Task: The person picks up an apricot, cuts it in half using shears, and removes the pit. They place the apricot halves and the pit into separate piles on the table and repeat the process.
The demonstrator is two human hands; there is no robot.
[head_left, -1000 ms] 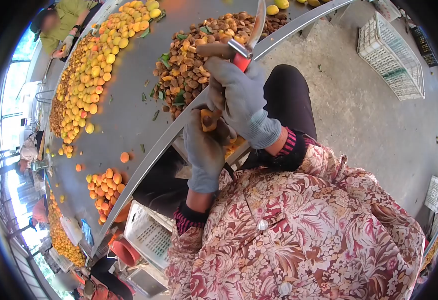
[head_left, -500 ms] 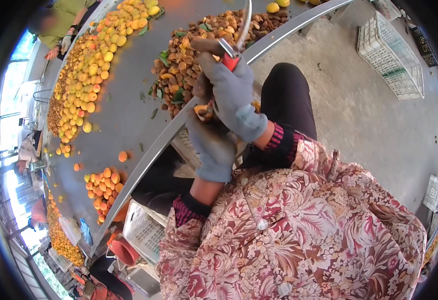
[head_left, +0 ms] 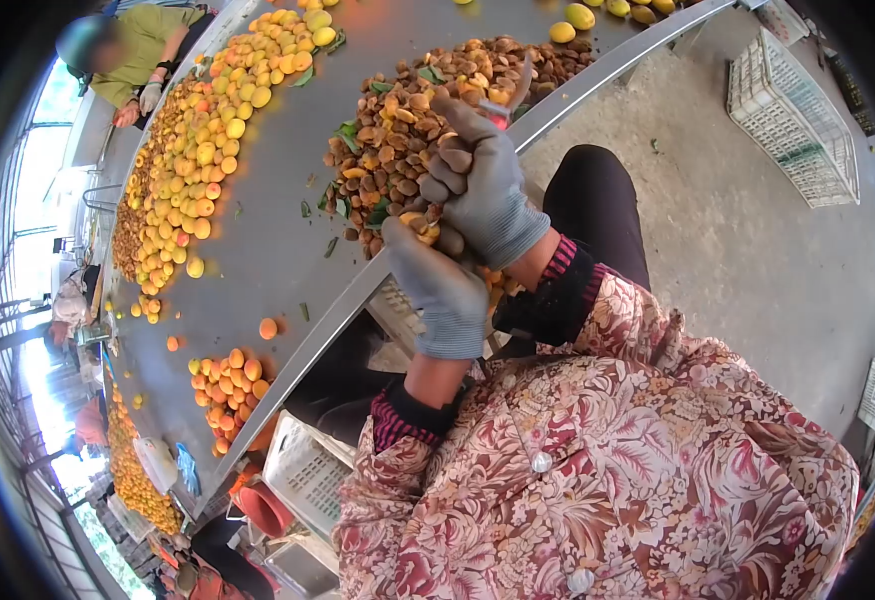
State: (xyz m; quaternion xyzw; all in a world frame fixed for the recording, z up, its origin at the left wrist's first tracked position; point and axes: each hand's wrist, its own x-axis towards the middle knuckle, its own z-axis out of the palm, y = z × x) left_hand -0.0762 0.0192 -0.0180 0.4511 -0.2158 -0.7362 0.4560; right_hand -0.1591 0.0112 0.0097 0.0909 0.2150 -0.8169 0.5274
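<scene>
My left hand (head_left: 440, 300), in a grey glove, is closed round an orange apricot (head_left: 420, 228) at the table edge; the glove hides part of the fruit. Close above it, my right hand (head_left: 498, 195), also gloved, is wrapped round a knife. Only a bit of the knife's red handle (head_left: 499, 121) shows past the fist, and its curved blade (head_left: 524, 82) points up and away from me. Just beyond both hands lies a heap of brown apricot pits (head_left: 388, 150), mixed with some orange pieces and green leaves.
Whole yellow apricots (head_left: 228, 120) form a long pile across the grey metal table (head_left: 268, 240). A smaller heap of orange apricots (head_left: 228, 390) lies at left. White crates (head_left: 798, 120) stand on the floor at right. Another person (head_left: 153, 60) sits across the table.
My right hand has turned, so less of the red handle shows and the blade leans farther away. My left thumb now stands up beside the apricot. The whole view has shifted slightly.
</scene>
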